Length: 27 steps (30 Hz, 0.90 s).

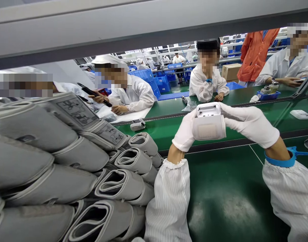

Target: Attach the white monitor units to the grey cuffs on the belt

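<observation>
A white device [208, 110] wrapped in a light grey cuff [208, 127] is held up over the far edge of the green work surface. My left hand [186, 131], in a white glove, grips it from the left side, its fingertips hidden behind it. From the right, my right hand [254, 124], also gloved, has its fingers closed on the device's upper right side. An open recess with small metal contacts shows on the device's top. A blue strap rings my right wrist.
Rolled grey cuffs [128, 185] are stacked high at the left. Behind the black rail, a green belt [166, 129] carries a small white device [138, 124] and another white device [300, 114]. Several people sit across it. A blue tray [268, 96] stands at the back right.
</observation>
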Each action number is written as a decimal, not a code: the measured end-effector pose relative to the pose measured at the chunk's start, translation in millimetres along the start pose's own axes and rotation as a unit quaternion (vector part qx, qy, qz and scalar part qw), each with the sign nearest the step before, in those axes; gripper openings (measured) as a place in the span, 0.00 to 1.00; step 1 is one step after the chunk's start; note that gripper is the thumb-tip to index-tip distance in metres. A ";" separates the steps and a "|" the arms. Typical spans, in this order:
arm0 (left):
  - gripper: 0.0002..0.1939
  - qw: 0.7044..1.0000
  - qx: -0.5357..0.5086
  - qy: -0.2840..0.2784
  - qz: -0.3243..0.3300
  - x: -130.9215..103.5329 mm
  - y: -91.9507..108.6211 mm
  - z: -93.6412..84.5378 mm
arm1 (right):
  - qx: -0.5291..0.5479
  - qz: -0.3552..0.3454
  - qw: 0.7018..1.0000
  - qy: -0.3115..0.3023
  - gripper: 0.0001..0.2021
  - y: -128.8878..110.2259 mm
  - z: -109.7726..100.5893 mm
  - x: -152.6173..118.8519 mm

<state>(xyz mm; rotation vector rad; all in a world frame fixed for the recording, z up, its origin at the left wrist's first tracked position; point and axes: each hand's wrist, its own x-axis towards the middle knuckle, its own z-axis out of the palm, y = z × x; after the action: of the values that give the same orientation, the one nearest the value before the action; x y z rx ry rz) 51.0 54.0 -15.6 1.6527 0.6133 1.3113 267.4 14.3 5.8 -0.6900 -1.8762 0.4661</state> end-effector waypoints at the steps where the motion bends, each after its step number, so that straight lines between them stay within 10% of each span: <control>1: 0.24 1.000 0.008 0.001 0.006 -0.7 1.9 0.4 | 0.000 -0.005 1.000 0.000 0.22 -1.2 0.0 -0.1; 8: 0.17 0.999 0.014 -0.008 0.050 -4.5 10.5 7.1 | -0.062 -0.019 0.998 -0.014 0.25 -5.5 -1.8 1.0; 17: 0.16 0.990 -0.117 0.032 -0.067 4.0 14.9 18.2 | -0.042 0.007 0.998 0.054 0.24 -10.2 15.5 3.0; 27: 0.14 0.995 -0.097 0.019 0.025 -3.6 15.9 14.4 | -0.067 -0.018 0.988 0.140 0.19 -22.0 42.3 -2.0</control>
<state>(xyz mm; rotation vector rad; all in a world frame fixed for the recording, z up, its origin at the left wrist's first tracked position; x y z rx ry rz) 61.0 38.7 -3.8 1.4953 0.4533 1.3959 223.6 -3.9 1.2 -0.7682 -1.6610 0.2076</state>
